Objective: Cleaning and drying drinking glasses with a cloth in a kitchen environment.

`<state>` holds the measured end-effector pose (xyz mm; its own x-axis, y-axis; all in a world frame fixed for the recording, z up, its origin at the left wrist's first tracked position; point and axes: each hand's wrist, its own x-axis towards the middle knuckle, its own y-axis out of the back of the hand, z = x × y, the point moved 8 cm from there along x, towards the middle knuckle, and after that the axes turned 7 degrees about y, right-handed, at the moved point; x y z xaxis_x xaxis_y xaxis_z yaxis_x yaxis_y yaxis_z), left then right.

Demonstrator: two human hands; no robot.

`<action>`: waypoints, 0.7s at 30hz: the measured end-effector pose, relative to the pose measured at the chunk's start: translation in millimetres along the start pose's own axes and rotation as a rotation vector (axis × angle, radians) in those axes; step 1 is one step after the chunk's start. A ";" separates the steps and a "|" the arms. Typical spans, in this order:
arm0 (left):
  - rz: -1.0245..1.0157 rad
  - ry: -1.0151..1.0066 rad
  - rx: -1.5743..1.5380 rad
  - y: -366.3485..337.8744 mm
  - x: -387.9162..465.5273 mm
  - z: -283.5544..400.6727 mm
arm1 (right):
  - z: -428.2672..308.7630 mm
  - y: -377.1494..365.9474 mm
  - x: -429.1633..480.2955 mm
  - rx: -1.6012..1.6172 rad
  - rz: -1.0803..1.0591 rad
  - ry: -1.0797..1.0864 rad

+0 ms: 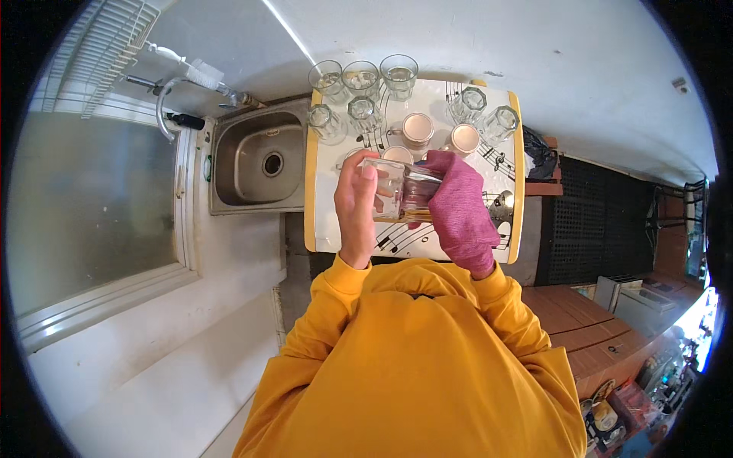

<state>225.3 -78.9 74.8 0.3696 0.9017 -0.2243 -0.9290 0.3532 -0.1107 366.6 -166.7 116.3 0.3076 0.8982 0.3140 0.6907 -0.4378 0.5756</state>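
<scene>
My left hand [358, 200] grips the base end of a clear square glass jar [386, 189], held sideways above the table. A purple cloth [462, 200] covers my right hand [462, 220] and lies against the jar's other end; its fingers are mostly hidden. Below and beyond the jar, the white table [343, 232] with music-note print and yellow edges bears several cups, among them an upturned pale cup [417, 129] and another one [465, 138]. Clear drinking glasses stand farther back, some upright, such as the tall glass [399, 77], others upside down, such as the faceted glass [501, 123].
A stainless steel sink [260, 154] adjoins the table's left side, with a curved faucet [163, 106] and a bottle brush [200, 73] near the wall. A wire rack [103, 51] hangs above the window [103, 206]. A black plastic bag [540, 154] is right of the table.
</scene>
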 end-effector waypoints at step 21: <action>-0.272 0.313 -0.060 4.5 19.0 -38.3 | 52.7 -40.6 -50.5 -0.580 -0.501 0.111</action>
<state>229.0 -69.7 33.0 0.5987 0.6547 -0.4614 -0.7969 0.5448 -0.2610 357.4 -192.2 37.3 -0.0399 0.9987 -0.0322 0.2677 0.0417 0.9626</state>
